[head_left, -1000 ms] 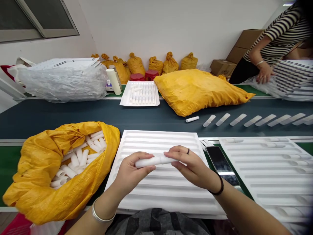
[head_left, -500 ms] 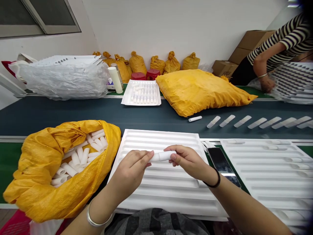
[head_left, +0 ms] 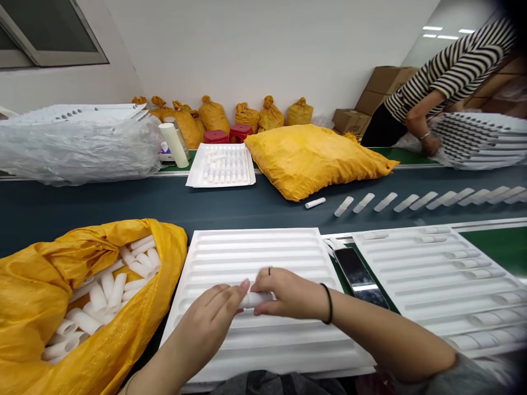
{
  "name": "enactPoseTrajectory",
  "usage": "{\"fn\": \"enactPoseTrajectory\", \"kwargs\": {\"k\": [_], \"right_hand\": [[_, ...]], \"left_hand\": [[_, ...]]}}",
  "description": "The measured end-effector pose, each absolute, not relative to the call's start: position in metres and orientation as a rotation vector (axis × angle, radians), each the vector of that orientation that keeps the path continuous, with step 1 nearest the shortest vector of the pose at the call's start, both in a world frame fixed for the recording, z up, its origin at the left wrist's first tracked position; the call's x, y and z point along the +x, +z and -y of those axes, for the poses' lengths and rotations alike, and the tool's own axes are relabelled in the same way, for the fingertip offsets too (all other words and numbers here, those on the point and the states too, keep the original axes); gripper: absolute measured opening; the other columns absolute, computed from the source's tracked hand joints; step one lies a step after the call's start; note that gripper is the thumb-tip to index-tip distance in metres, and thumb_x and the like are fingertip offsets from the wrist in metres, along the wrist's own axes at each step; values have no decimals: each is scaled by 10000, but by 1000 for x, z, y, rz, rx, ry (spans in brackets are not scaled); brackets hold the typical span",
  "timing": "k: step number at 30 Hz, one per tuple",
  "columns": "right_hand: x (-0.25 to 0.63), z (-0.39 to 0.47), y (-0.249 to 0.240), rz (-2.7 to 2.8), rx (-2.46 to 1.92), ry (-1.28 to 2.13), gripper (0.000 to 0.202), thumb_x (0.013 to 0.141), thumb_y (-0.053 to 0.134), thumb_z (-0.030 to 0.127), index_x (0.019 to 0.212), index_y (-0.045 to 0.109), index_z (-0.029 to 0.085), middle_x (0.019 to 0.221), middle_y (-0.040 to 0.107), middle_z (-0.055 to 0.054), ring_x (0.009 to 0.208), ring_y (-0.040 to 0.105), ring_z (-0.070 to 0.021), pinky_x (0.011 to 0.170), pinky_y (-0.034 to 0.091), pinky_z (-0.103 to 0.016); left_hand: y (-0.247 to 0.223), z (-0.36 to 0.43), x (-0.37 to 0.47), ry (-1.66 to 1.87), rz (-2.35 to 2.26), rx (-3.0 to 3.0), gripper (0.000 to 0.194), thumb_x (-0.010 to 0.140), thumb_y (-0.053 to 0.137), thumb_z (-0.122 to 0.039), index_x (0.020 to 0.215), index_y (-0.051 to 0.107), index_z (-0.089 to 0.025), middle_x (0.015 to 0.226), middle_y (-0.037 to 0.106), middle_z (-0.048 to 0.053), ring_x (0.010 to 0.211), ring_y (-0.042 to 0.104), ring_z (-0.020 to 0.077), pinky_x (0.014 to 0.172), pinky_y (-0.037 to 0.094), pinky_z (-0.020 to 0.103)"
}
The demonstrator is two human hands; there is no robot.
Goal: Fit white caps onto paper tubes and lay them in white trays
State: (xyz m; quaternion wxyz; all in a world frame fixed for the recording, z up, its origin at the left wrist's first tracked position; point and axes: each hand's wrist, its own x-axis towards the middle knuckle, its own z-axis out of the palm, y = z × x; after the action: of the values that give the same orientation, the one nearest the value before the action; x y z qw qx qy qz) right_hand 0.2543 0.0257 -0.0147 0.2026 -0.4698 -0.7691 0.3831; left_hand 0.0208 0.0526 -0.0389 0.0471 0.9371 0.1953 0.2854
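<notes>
A short white tube point(head_left: 256, 299) lies level between my two hands, above a white grooved tray point(head_left: 251, 247). My left hand point(head_left: 206, 323) has its fingers closed on the tube's left end. On the right end, the fingers and thumb of my right hand point(head_left: 288, 293) are wrapped round it. To the left, an open yellow sack point(head_left: 164, 291) holds several loose white tubes point(head_left: 117, 291). A second grooved tray point(head_left: 395, 269), with several tubes in its grooves, is at the right, and a black phone point(head_left: 358, 274) lies between the trays.
Across a dark belt point(head_left: 123, 206) stand a small tray of tubes point(head_left: 191, 170), a full yellow sack point(head_left: 317, 159) and bagged trays point(head_left: 82, 148). Several capped tubes point(head_left: 386, 202) line the belt's right. A person in a striped top point(head_left: 453, 71) handles stacked trays point(head_left: 486, 140).
The view has turned slightly right. My hands have moved lower and closer together over the tray with the tube between them, and my right hand covers more of it.
</notes>
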Motion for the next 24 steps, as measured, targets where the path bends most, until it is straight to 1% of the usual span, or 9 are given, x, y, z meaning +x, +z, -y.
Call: {"fn": "enactPoseTrajectory", "kwargs": {"k": [1,2,5,7,11,15,19,21,24], "right_hand": [[260,-42,-18,2176,-1424,912,230,714,752,326,881,685,182,873,610,-43,808,558,-160,762,439,-259],[268,-61,-21,2131,-1564,779,236,713,753,302,899,680,176,917,612,-53,857,559,-171,799,433,-266],[303,-124,-31,1846,-1940,561,238,877,565,274,1065,608,135,1032,603,-96,960,554,-195,868,429,-325],[326,-157,-40,1727,-2092,539,268,924,502,293,1124,570,128,1091,591,-97,984,567,-202,866,458,-371],[353,-190,-63,1654,-2279,686,311,905,558,331,1150,565,138,1140,589,-79,969,602,-198,821,517,-392],[382,-198,-67,1578,-2428,767,313,909,554,322,1165,560,142,1152,585,-81,975,602,-199,821,521,-391],[440,-202,-43,1348,-2649,581,315,914,544,323,1179,556,153,1194,566,-94,1011,587,-204,854,507,-401],[465,-201,-36,1229,-2729,492,337,911,550,324,1197,543,145,1202,560,-101,1022,584,-209,860,503,-413],[487,-197,-39,1132,-2781,498,339,911,548,330,1197,541,148,1192,566,-94,1013,588,-208,850,507,-415]], "left_hand": [[-43,-57,18,887,-719,2860,739,846,590,-165,1471,197,-193,1186,596,147,1078,560,253,887,517,410],[-46,-61,14,929,-874,2822,768,843,607,-236,1475,173,-194,1267,540,170,1151,522,289,917,502,453],[-48,-67,4,1008,-1211,2583,756,842,592,-359,1463,190,-201,1376,433,179,1231,463,333,937,488,502],[-47,-67,-2,950,-1274,2487,662,859,556,-363,1434,260,-224,1369,444,149,1215,484,316,901,521,464],[-50,-66,-13,846,-1265,2529,526,872,512,-352,1372,370,-275,1372,452,101,1220,489,290,847,558,398],[-57,-72,-29,851,-1280,2588,440,866,506,-341,1303,452,-324,1354,472,69,1208,504,282,920,524,438],[-69,-76,-47,838,-1317,2635,433,869,490,-348,1301,455,-329,1357,472,72,1228,485,300,931,507,482],[-78,-76,-54,809,-1323,2669,451,867,491,-341,1315,440,-339,1361,471,69,1231,484,300,926,513,480],[-90,-75,-62,748,-1287,2743,482,861,495,-309,1334,419,-367,1371,465,56,1218,503,286,902,538,447]]}}
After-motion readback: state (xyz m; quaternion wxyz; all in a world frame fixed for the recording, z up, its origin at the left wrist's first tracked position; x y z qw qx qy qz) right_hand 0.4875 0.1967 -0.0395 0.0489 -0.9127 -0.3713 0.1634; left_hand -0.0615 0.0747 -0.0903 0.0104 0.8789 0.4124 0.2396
